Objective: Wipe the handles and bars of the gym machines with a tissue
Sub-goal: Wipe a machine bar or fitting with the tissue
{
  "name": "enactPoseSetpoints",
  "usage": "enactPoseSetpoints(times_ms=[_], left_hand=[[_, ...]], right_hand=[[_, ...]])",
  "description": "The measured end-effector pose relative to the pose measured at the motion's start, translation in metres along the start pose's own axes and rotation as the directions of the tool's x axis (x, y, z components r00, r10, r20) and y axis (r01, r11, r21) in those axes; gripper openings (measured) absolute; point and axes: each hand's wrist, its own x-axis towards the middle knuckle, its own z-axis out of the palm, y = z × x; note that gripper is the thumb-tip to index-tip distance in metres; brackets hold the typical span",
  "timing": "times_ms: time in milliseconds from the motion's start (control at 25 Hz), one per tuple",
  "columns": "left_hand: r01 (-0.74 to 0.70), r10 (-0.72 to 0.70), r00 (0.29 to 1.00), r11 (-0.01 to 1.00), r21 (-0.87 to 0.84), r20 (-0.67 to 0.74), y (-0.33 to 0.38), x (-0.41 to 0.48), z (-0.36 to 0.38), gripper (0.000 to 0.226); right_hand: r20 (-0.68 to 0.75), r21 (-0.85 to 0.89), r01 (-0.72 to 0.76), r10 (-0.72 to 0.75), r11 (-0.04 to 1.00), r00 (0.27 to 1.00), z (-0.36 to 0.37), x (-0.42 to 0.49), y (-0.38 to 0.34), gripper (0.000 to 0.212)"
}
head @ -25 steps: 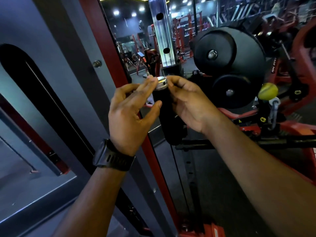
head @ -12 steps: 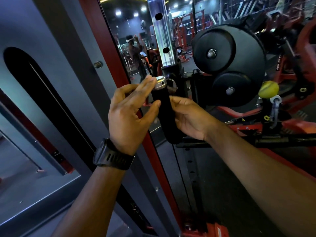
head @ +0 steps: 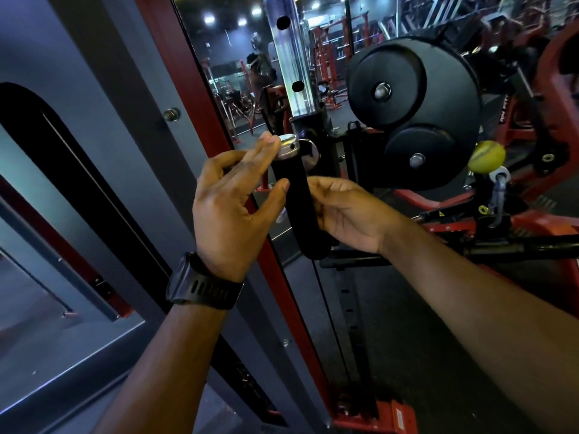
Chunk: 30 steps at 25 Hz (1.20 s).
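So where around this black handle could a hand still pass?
Looks free: below the lower end of the handle, between the red frame post and the right forearm. Crowded: the metal cap, touched by the left hand, with the chrome upright just behind; the right hand holds the handle's right side, roller pads beyond.

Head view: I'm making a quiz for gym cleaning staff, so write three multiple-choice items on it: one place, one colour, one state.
1. Where does the yellow knob sit from the black handle? A left B right C directly below
2. The handle's end cap is: A red B yellow C silver
3. The handle is touched by: A both hands B one hand only C no hand

Answers: B, the knob lies right of the handle; C, the cap is shiny silver metal; A, the left hand touches cap and shaft, while the right hand cups the shaft.
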Motion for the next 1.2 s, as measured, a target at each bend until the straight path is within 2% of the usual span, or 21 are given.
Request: enactPoseSetpoints(times_ms=[120, 200, 320, 440, 520, 600, 680, 760, 840, 880, 960, 1000, 1040, 1200], left_hand=[[0.006, -0.006, 1.0, 1.0, 0.002, -0.001, 0.001, -0.001, 0.001, 0.047], [0.014, -0.014, 1.0, 1.0, -0.008, -0.001, 0.001, -0.001, 0.001, 0.047], [0.02, -0.02, 1.0, 1.0, -0.011, -0.006, 0.001, -0.002, 0.002, 0.046], [0.02, -0.02, 1.0, 1.0, -0.006, -0.015, 0.001, -0.002, 0.003, 0.045], [0.014, -0.014, 1.0, 1.0, -0.012, -0.013, 0.001, -0.002, 0.003, 0.045], [0.007, -0.007, 1.0, 1.0, -0.014, -0.012, 0.001, -0.002, 0.002, 0.045], [0.008, -0.008, 1.0, 1.0, -0.017, -0.013, 0.001, -0.002, 0.002, 0.045], [0.006, -0.006, 1.0, 1.0, -0.012, -0.008, 0.002, -0.002, 0.002, 0.045], [0.005, -0.005, 1.0, 1.0, 0.002, -0.003, 0.002, -0.002, 0.002, 0.045], [0.007, -0.007, 1.0, 1.0, 0.007, -0.004, 0.002, -0.002, 0.002, 0.045], [0.01, -0.01, 1.0, 1.0, 0.006, -0.004, 0.001, -0.002, 0.002, 0.045], [0.013, -0.013, 1.0, 1.0, 0.006, -0.006, 0.002, -0.002, 0.002, 0.045], [0.018, -0.018, 1.0, 1.0, 0.007, -0.007, 0.002, -0.002, 0.003, 0.045], [0.018, -0.018, 1.0, 1.0, 0.017, -0.007, 0.003, -0.003, 0.002, 0.046]], right_hand=[[-0.035, -0.138, -0.027, 0.022, 0.99, 0.999, -0.006, -0.005, 0.004, 0.03], [-0.061, -0.122, 0.012, -0.019, 0.992, 0.998, -0.011, -0.005, 0.001, 0.028], [-0.052, -0.165, -0.018, 0.01, 0.986, 0.999, -0.01, -0.006, 0.002, 0.029], [-0.082, -0.071, -0.002, -0.004, 0.997, 0.997, -0.008, -0.003, 0.009, 0.027], [-0.059, -0.08, -0.009, 0.004, 0.997, 0.998, -0.01, 0.0, 0.01, 0.028], [-0.012, -0.157, -0.044, 0.042, 0.987, 0.999, -0.016, 0.001, 0.012, 0.032], [0.035, -0.307, -0.068, 0.083, 0.949, 0.996, -0.022, 0.0, 0.011, 0.027], [0.066, -0.508, -0.048, 0.094, 0.86, 0.993, -0.023, -0.001, 0.007, 0.019], [0.089, -0.686, -0.016, 0.106, 0.727, 0.99, -0.019, 0.001, 0.0, 0.011], [0.12, -0.776, 0.02, 0.116, 0.631, 0.986, -0.018, 0.003, -0.004, 0.016], [0.168, -0.926, 0.115, 0.121, 0.359, 0.978, -0.02, 0.011, -0.009, 0.034], [0.196, -0.96, 0.169, 0.107, 0.222, 0.975, -0.023, 0.014, -0.01, 0.043], [0.221, -0.968, 0.207, 0.096, 0.139, 0.97, -0.026, 0.015, -0.008, 0.048], [0.26, -0.965, 0.261, 0.049, -0.036, 0.964, -0.033, 0.014, 0.0, 0.032]])
